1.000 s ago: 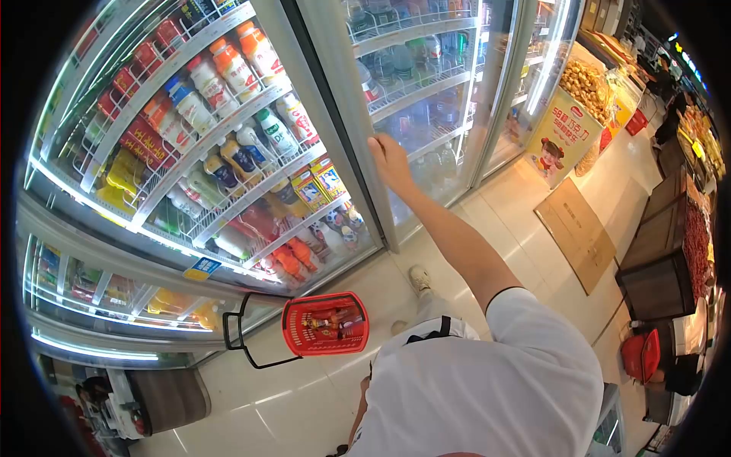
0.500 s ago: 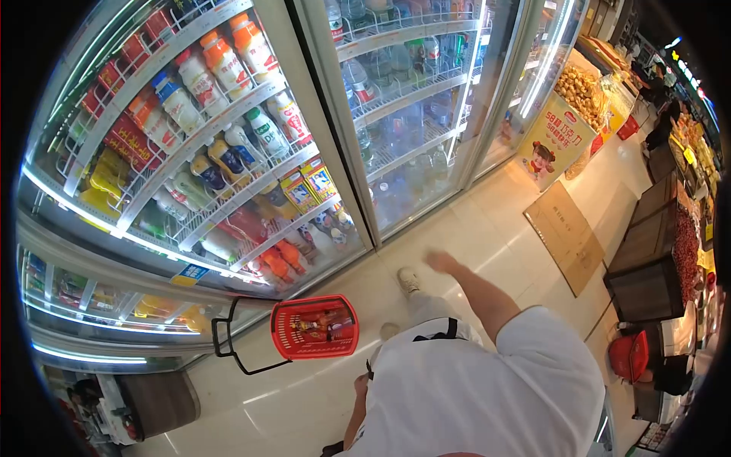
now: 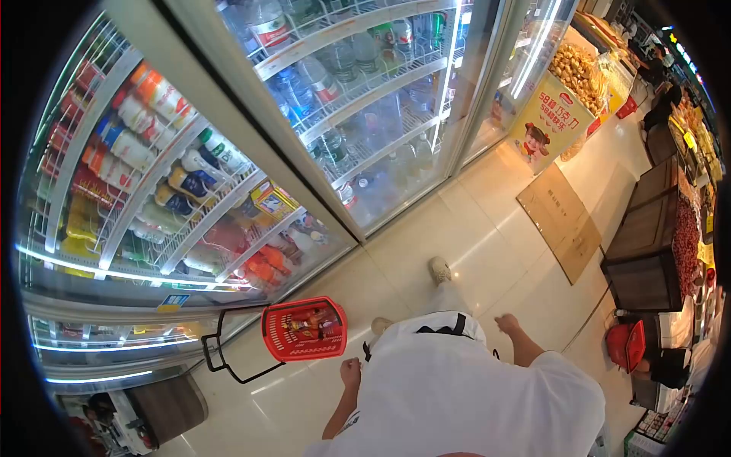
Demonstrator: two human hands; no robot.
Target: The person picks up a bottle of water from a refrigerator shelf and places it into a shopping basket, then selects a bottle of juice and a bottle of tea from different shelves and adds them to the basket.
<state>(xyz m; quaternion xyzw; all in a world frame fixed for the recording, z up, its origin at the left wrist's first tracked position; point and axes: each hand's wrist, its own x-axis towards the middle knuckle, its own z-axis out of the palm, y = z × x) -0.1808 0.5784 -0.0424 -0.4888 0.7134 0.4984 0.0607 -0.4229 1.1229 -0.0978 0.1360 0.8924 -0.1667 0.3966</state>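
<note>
My left hand (image 3: 350, 372) hangs beside my white shirt, its fingers curled in, with nothing visible in it. Nearest to it is a red plastic shopping basket (image 3: 276, 333) on the floor, a small gap away. Several packaged items (image 3: 311, 324) lie inside the basket, and its black handle (image 3: 215, 352) lies out to the left. My right hand (image 3: 508, 324) is over the tiled floor on my other side, loosely closed and apart from everything. Glass-door coolers (image 3: 346, 228) stand ahead, with bottled drinks (image 3: 164, 95) on their shelves.
A flat cardboard sheet (image 3: 558, 221) lies on the floor ahead to the right. Beyond it stands a display with a yellow sign (image 3: 550, 122). Wooden produce bins (image 3: 643, 263) line the right side, near another red basket (image 3: 626, 344). Other people are farther back.
My right hand has swung back toward my body, and my left hand has come further into view. My feet have stepped on. The coolers and basket have shifted left in view.
</note>
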